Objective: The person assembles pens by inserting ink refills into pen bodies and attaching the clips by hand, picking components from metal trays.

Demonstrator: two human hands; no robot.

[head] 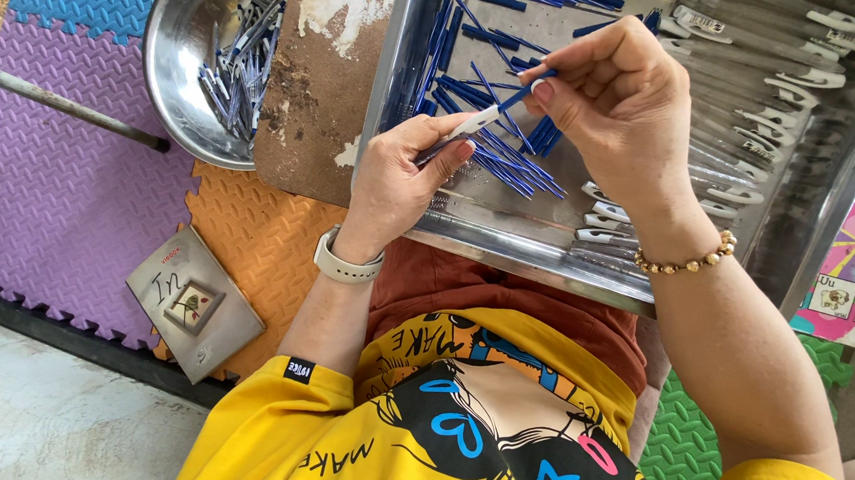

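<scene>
With the left hand (pixel 404 166) clamped on a white pen barrel (pixel 468 125) and the right hand (pixel 610 97) pinching a blue refill (pixel 525 87) at its tip above the steel tray (pixel 467 229), assembly appeared partway: many loose refills (pixel 502 160) remained.

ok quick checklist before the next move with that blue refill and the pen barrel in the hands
1. Left hand grips the grey-and-white pen barrel: ok.
2. Right hand pinches the thin blue plastic refill at its far end: ok.
3. Refill tip lined up with the barrel's open end: ok, they meet roughly end to end.
4. Refill seated inside the barrel: cannot tell.
5. Loose blue refills within reach in the rectangular steel tray: ok.
6. Round steel bowl beside the tray holds pen parts: ok.
</scene>
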